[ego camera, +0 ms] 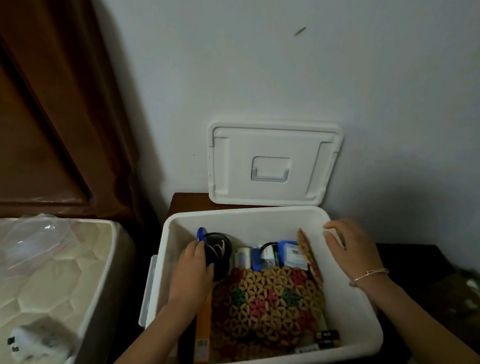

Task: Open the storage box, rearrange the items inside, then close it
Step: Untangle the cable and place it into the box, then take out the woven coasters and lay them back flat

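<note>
The white storage box [263,225] stands open on a dark wooden tabletop [409,259], taking up most of its left part and reaching close to its back edge. Its lid [276,163] is off and stands upright at the back edge of the tabletop, leaning on the pale wall [310,66] behind the box. The left hand [193,267] reaches into the box's back left corner, where its fingers curl round a dark cup [220,249]. A blue object [201,235] sits at the cup's rim, though the dim light does not show what it is. The right hand [350,248] hovers at the box's right rim with its fingers loosely spread, holding nothing, and a thin bracelet [370,274] sits on its wrist. A flat beaded mat [270,305] with a flower pattern lies across the middle and front of the box. A second beaded mat [306,250] stands on edge toward the right wall, just beside the right hand's fingertips. An orange carton [203,331] lies along the left side under the left forearm, and dark batteries [327,336] lie in the front right corner. Small blue and white items crowd the back wall between the cup and the upright mat. Left of the tabletop sits a quilted mattress [43,275] with a small plush toy [33,343] on it.
</note>
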The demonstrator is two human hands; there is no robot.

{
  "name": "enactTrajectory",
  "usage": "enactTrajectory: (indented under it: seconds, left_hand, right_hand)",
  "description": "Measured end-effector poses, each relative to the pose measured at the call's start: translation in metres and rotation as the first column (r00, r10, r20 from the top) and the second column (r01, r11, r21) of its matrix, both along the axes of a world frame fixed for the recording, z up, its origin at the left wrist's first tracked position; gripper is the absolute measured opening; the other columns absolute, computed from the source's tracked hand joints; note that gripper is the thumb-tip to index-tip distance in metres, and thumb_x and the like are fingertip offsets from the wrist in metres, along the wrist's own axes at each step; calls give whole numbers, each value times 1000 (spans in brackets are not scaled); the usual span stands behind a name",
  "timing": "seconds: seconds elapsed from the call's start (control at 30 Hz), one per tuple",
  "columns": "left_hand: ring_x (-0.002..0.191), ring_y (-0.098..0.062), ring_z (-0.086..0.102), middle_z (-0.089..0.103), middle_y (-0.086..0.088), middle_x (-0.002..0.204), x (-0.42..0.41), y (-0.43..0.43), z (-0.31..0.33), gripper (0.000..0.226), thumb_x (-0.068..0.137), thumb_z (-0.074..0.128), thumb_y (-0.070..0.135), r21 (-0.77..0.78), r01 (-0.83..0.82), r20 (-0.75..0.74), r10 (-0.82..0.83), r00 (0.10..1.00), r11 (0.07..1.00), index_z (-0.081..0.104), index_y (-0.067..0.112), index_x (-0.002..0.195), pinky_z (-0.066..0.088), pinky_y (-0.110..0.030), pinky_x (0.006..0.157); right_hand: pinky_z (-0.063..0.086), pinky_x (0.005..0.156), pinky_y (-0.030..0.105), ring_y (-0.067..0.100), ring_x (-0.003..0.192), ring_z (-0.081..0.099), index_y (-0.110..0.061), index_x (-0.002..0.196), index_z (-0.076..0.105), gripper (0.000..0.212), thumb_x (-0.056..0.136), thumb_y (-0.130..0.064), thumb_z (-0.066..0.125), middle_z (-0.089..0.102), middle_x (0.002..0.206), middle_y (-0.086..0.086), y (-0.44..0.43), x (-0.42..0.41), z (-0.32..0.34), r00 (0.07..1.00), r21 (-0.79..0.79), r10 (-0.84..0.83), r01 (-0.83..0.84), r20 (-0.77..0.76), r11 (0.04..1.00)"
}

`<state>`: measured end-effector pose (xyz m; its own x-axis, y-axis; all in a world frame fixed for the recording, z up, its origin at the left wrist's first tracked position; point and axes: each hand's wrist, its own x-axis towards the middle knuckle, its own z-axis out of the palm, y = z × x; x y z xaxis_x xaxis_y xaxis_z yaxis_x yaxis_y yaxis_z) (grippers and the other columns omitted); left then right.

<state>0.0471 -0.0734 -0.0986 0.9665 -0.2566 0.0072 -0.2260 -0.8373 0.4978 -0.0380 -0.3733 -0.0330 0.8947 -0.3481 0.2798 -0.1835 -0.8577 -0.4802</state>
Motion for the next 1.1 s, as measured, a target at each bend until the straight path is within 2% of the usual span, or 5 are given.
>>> enactTrajectory:
  seconds: [0.17,0.37,0.6,0.77,1.1]
  left_hand:
    - [117,-13,53,54,3,133,-31,-18,14,41,94,57,22,-5,152,117,-150,982,988,53,17,134,45,-28,101]
    - [118,-13,51,53,1,125,-53,-64,5,33,97,54,29,-89,400,-199,-410,890,912,54,19,129,39,-20,98]
    - [101,-9,59,63,5,117,-36,-147,7,47,91,58,50,-346,7,-577,-218,787,938,55,17,123,44,-20,80]
    - [101,-25,65,68,-12,112,-28,-202,-6,43,91,64,33,-435,-344,-738,-111,665,832,61,1,120,53,-39,95]
    - [93,-21,70,74,-6,104,-15,-128,40,20,96,58,19,-501,-248,-589,-116,800,829,68,13,113,55,-36,84]
  right_hand:
    - [34,92,23,24,114,51,-5,122,54,39,86,-16,65,54,121,10,-19,-38,-18,982,135,-16,41,-186,990]
    - [27,109,28,25,140,28,-7,149,14,61,97,-14,45,18,155,12,-3,-36,-31,948,278,51,41,-315,960]
    - [25,111,26,19,145,12,-11,148,-15,71,98,-3,34,-14,158,4,-4,-36,-44,879,109,44,9,-475,994]
    - [31,103,24,21,143,22,-15,148,-17,79,93,-2,37,-18,157,0,-9,-34,-51,881,137,51,16,-470,990]
    - [33,107,31,25,139,28,-15,149,-15,84,91,-2,45,-12,158,2,-17,-35,-60,903,95,38,3,-429,995]
